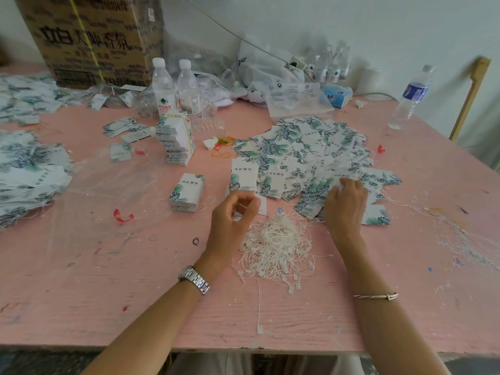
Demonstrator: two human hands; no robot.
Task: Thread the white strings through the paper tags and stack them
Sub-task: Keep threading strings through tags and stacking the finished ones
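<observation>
Two hands over the pink worktop [81,266]. Your left hand [232,212] hovers just behind the strings [276,244], a loose white tangle with small plastic end pieces. That tangle lies between your forearms, close to the near edge. The left fingers are curled in toward the thumb; you cannot tell from this view whether a string is pinched there. A metal watch [194,280] sits on that wrist.

Your right hand [345,204] rests on the near edge of the paper tags [303,152], a wide scatter with leaf print. Its fingers are relaxed, with the tips touching the tags. A thin bracelet [376,295] is on that forearm.

A small stack of tags [187,192] stands left of your left hand, apart from it. A taller stack [177,139], with a yellow band round it, stands farther back.

Writing: the tag fronts carry four dark Chinese characters, the last two reading 服饰. One water bottle [163,87] behind the taller stack has a red label reading 农夫山泉. The cardboard box [89,39] at the back left shows large dark characters, too blurred to read with confidence.
</observation>
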